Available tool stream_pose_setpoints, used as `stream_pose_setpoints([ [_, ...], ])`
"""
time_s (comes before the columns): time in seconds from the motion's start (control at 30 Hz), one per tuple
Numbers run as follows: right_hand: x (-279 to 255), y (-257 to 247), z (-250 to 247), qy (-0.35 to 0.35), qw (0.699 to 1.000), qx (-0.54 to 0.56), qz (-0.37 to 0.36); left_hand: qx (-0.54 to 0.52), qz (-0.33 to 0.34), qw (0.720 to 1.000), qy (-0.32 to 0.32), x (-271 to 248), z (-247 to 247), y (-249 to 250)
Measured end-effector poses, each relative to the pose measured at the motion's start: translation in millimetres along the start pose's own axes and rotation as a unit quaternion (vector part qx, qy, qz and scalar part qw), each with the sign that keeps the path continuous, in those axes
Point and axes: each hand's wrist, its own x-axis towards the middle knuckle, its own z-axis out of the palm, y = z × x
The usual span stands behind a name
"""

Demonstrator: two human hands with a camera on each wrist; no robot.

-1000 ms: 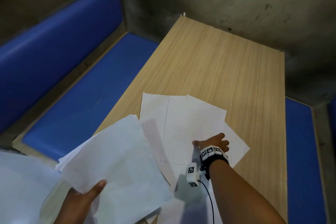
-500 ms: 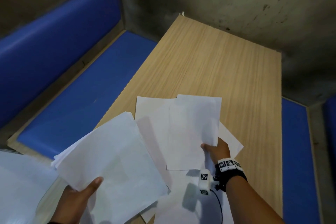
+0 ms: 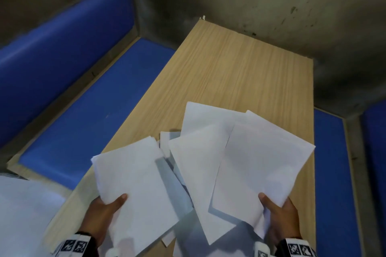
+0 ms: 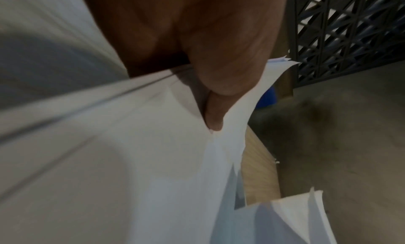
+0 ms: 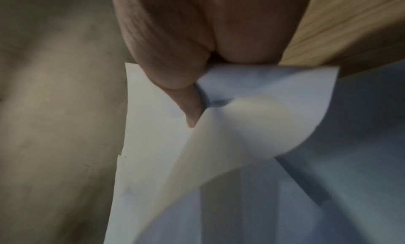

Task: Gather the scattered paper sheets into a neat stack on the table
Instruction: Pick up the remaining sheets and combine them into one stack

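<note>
Since a moment ago the right hand [image 3: 281,214] has lifted its fanned sheets [image 3: 240,165] off the table [image 3: 240,73] and pinches them beside the left hand [image 3: 104,210], which grips the gathered stack [image 3: 133,185], so merging likely comes next.

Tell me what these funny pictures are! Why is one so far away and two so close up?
No machine here: a person wears three small cameras. One sits on the head and looks down at a wooden table between blue benches. One sits on each wrist, so those two pictures are very close and blurry. The left hand grips a bundle of white paper sheets; its thumb presses on top. The right hand pinches a fan of other sheets near a corner. More sheets seem to lie underneath them on the table. The person is collecting them into one pile.
</note>
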Motion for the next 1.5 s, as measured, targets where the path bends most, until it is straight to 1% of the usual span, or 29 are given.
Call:
stream_pose_setpoints([
  [0.07, -13, 10, -4, 0.013, 1.0, -0.009, -0.004, -0.008, -0.024, 0.999, -0.035, -1, 13, -8],
  [0.1, -19, 14, -5, 0.022, 1.0, -0.018, -0.003, -0.007, -0.027, 0.999, -0.041, -3, 21, -10],
  [0.17, -26, 24, -10, 0.027, 1.0, -0.002, 0.002, 0.018, -0.012, 0.999, -0.029, -6, 31, -13],
  [0.23, -33, 22, -17, 0.024, 0.999, 0.03, 0.01, 0.04, 0.001, 0.999, -0.008, -7, 35, -15],
  [0.3, -35, 14, -26, 0.019, 0.998, 0.052, 0.018, 0.04, 0.01, 0.999, 0.001, -8, 32, -16],
  [0.43, -38, -4, -44, 0.019, 0.997, 0.075, -0.01, 0.035, 0.016, 0.999, 0.025, -5, 20, -16],
  [0.5, -44, -15, -50, -0.017, 0.994, 0.102, -0.035, 0.025, 0.016, 0.999, 0.028, -3, 15, -17],
  [0.6, -58, -37, -46, -0.079, 0.988, 0.128, -0.014, -0.003, 0.007, 1.0, 0.008, -6, 15, -17],
  [0.67, -70, -46, -36, -0.106, 0.988, 0.11, -0.001, -0.014, 0.008, 1.0, -0.01, -11, 21, -17],
  [0.7, -70, -42, -34, -0.111, 0.989, 0.092, -0.012, -0.016, 0.012, 1.0, -0.022, -14, 25, -17],
  [0.77, -68, -26, -26, -0.09, 0.995, 0.021, -0.042, -0.015, 0.014, 0.999, -0.046, -21, 34, -17],
  [0.83, -62, -2, -19, -0.061, 0.995, -0.045, -0.062, -0.036, -0.012, 0.996, -0.083, -24, 40, -19],
  [0.9, -60, 13, -11, -0.061, 0.988, -0.109, -0.09, -0.076, -0.047, 0.988, -0.125, -23, 42, -25],
  [0.93, -61, 16, -6, -0.07, 0.983, -0.136, -0.097, -0.083, -0.058, 0.986, -0.131, -23, 42, -28],
  [1.07, -59, 20, 7, -0.092, 0.969, -0.211, -0.092, -0.102, -0.1, 0.983, -0.116, -17, 37, -36],
  [1.13, -56, 21, 12, -0.109, 0.962, -0.235, -0.087, -0.108, -0.132, 0.977, -0.131, -17, 35, -38],
  [1.17, -54, 23, 15, -0.116, 0.958, -0.247, -0.085, -0.112, -0.134, 0.975, -0.139, -19, 36, -37],
  [1.23, -48, 26, 22, -0.132, 0.951, -0.268, -0.075, -0.092, -0.104, 0.979, -0.147, -22, 39, -37],
  [1.3, -47, 25, 30, -0.143, 0.948, -0.28, -0.056, -0.031, -0.067, 0.988, -0.133, -20, 43, -41],
  [1.33, -46, 24, 33, -0.14, 0.949, -0.276, -0.052, -0.007, -0.058, 0.99, -0.126, -20, 44, -42],
  [1.37, -45, 20, 34, -0.122, 0.955, -0.264, -0.054, 0.006, -0.051, 0.991, -0.121, -20, 45, -44],
  [1.4, -44, 16, 34, -0.084, 0.964, -0.245, -0.06, 0.014, -0.045, 0.992, -0.119, -19, 44, -45],
  [1.47, -38, 5, 28, 0.028, 0.981, -0.18, -0.064, 0.023, -0.039, 0.993, -0.113, -18, 42, -46],
  [1.5, -34, 1, 23, 0.08, 0.986, -0.136, -0.055, 0.026, -0.032, 0.993, -0.109, -17, 41, -47],
])
